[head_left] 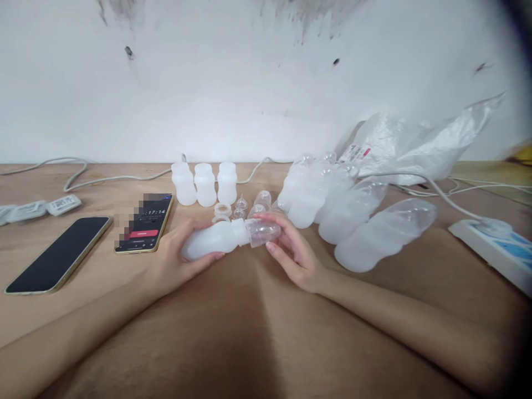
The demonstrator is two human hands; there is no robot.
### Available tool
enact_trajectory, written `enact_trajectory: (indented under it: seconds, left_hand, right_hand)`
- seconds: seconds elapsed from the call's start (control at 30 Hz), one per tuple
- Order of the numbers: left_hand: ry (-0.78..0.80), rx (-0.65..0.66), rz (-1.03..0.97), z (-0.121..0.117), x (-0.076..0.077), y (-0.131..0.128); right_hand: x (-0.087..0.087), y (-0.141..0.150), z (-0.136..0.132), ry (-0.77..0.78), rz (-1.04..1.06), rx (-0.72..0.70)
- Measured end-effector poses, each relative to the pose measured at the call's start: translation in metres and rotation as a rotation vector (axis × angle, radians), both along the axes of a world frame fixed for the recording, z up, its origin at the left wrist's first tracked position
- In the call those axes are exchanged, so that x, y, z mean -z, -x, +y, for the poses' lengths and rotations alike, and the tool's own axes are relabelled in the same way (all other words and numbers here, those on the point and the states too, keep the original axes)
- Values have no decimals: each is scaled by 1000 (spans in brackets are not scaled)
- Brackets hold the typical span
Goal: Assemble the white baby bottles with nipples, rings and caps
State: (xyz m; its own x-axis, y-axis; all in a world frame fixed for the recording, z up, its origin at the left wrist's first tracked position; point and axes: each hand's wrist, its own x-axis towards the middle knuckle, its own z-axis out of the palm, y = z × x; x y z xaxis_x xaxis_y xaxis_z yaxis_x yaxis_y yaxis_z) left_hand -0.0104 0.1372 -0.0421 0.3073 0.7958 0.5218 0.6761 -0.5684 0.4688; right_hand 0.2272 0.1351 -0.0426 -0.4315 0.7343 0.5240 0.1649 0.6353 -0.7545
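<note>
A translucent white baby bottle point(211, 241) lies sideways in front of me, its base in my left hand point(174, 255), with the fingers and thumb wrapped round the body. My right hand point(295, 252) pinches a clear bottle cap point(264, 231) at the bottle's neck end; whether the cap is fully seated I cannot tell. Just behind the bottle lie white collar rings point(223, 210), clear silicone nipples point(240, 206) and more clear caps point(262, 199), partly hidden by my right fingers. Three open bottles point(205, 184) stand upright further back.
Several capped bottles point(382, 235) lie grouped on the right. Behind them rests a crumpled plastic bag point(399, 147). A power strip point(494, 244) with cables is far right. Two phones, one dark point(58, 255) and one lit point(145, 224), and small white packs point(62, 204) lie left.
</note>
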Motion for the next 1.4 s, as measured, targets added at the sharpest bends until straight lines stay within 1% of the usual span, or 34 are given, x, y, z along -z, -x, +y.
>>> enact_trajectory:
  seconds: [0.17,0.27,0.37,0.53,0.73,0.9,1.07,1.2,1.4]
  left_hand:
    - [5,-1,6,-1,-2,0]
    - [22,-6,48,-4,-4,-1]
    - [9,19,59,-5,-6,-1]
    - [-12,69,35,-5,-4,-2]
    - [-6,79,17,-4,-2,-1]
    - [-19,121,-10,-4,-2,1]
    - [-3,113,-9,-4,-3,1]
    - [-1,118,-19,-5,-3,1]
    - [8,126,4,-6,-4,1]
  right_hand:
    - [0,0,1,-9,-23,12]
    - [0,0,1,-13,-41,30]
    - [1,-1,1,-1,-46,17]
    - [3,0,2,-24,-46,-16]
    - [1,1,1,32,-48,-19]
    - [-2,1,1,67,-32,-21]
    - [-1,0,1,110,-3,-41]
    - [-1,0,2,128,2,-55]
    - [1,0,3,121,-13,-22]
